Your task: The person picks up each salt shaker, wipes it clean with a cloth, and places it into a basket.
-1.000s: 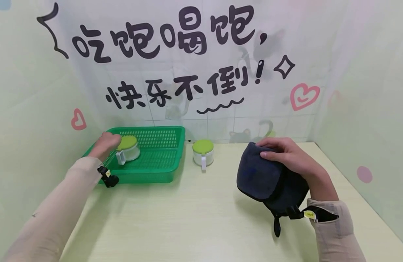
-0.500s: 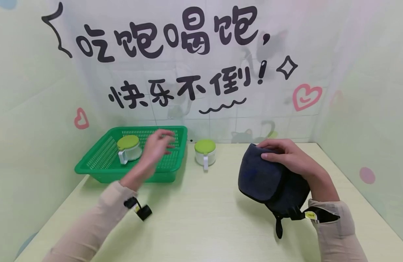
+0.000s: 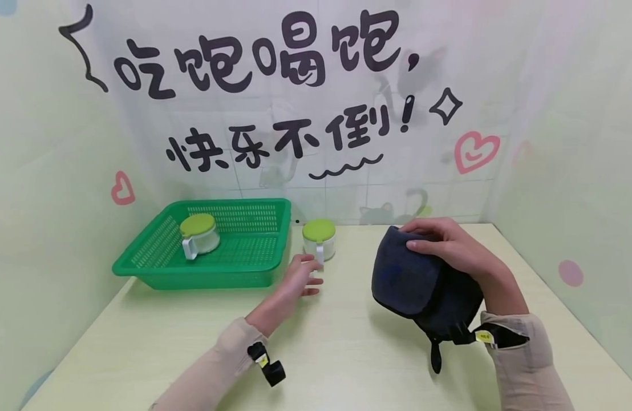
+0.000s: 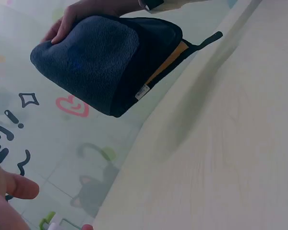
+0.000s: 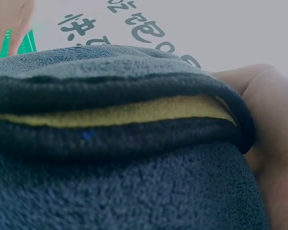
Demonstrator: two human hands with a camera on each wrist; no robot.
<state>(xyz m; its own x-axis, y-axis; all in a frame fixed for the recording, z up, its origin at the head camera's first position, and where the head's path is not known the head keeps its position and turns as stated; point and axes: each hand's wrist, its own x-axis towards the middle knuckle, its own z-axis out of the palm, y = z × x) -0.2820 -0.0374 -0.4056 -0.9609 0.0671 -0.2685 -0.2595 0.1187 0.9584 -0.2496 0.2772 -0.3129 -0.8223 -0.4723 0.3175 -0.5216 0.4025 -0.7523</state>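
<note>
A folded dark blue cleaning cloth, with black edging, a yellow inner side and a hanging loop, is held above the table by my right hand. The thumb lies on its near side; some fingertips are hidden. My left hand, its fingers spread and reaching rightward, is just in front of a white lidded seasoning jar with a lime-green lid. The jar's handle points toward that hand; whether they touch I cannot tell. A similar jar sits inside the green basket. The right wrist view shows the cloth's yellow layer between its folds.
The basket stands at the back left of the pale wooden table. A printed curtain with black lettering hangs behind it, and pale walls close off both sides.
My left hand has left the jar in the basket and moved right and forward-down to the other jar's front. My right hand and the cloth stay nearly still.
</note>
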